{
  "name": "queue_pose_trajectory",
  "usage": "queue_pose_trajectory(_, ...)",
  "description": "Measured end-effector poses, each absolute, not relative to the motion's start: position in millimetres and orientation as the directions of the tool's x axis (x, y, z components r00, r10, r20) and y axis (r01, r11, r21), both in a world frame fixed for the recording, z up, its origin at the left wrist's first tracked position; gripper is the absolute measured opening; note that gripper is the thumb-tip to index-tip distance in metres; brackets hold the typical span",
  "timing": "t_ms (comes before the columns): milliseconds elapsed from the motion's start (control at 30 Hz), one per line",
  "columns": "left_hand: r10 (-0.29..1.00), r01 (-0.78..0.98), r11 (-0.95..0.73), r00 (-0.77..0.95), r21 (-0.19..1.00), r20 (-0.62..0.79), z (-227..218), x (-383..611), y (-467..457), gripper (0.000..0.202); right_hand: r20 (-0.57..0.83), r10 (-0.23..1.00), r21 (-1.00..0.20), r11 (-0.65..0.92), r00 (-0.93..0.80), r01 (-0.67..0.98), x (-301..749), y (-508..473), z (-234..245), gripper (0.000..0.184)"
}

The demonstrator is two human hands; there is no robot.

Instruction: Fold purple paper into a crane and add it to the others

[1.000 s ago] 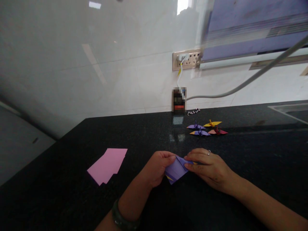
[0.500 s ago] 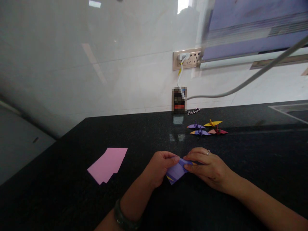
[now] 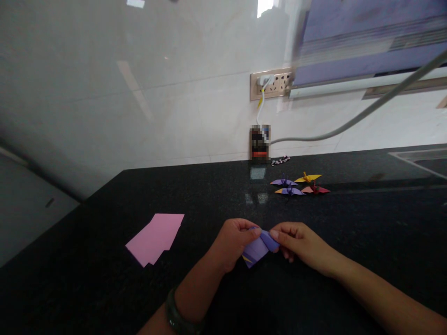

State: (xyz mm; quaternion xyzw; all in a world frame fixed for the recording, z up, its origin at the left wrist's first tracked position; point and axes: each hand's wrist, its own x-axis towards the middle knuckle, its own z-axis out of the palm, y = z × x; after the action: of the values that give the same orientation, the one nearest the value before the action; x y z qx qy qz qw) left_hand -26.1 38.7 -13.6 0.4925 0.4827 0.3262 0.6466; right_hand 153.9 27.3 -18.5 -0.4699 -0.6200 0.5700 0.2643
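A purple sheet of origami paper [image 3: 254, 251], partly folded and with a yellow streak near its lower corner, is held between both hands just over the black countertop. My left hand [image 3: 234, 242] pinches its upper left part, thumb on top. At the right side, my right hand [image 3: 296, 239] grips a raised purple flap between thumb and fingers. Part of the paper is hidden under the fingers. Beyond the hands, several folded paper cranes lie together: a yellow crane [image 3: 307, 178], a red crane [image 3: 316, 189] and purple ones [image 3: 289, 191].
Pink paper sheets [image 3: 155, 239] lie in a loose stack on the countertop [image 3: 195, 195] to the left. By the wall stand a blurred-out box [image 3: 260, 143] and a small beaded string [image 3: 280, 161]. A grey cable [image 3: 324, 136] runs off right, below a wall socket [image 3: 272, 83].
My right hand has turned and shifted its grip, from fingers laid over the paper to a thumb-and-finger pinch on the right flap. My left hand stays nearly still.
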Motion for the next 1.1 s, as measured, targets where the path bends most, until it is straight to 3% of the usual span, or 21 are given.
queue_pose_trajectory(700, 0.906, 0.105, 0.272, 0.307, 0.957, -0.291, -10.6, -23.2, 37.0, 0.025, -0.226, 0.867, -0.945, -0.084, -0.445, 0.317, 149.4, 24.1, -21.0, 0.029)
queue_pose_trajectory(1100, 0.884, -0.002, 0.308, 0.371, 0.951, -0.285, -12.5, -25.3, 38.5, 0.031, -0.052, 0.881, -0.853, 0.206, -0.470, 0.480, 153.0, 21.4, -11.5, 0.034)
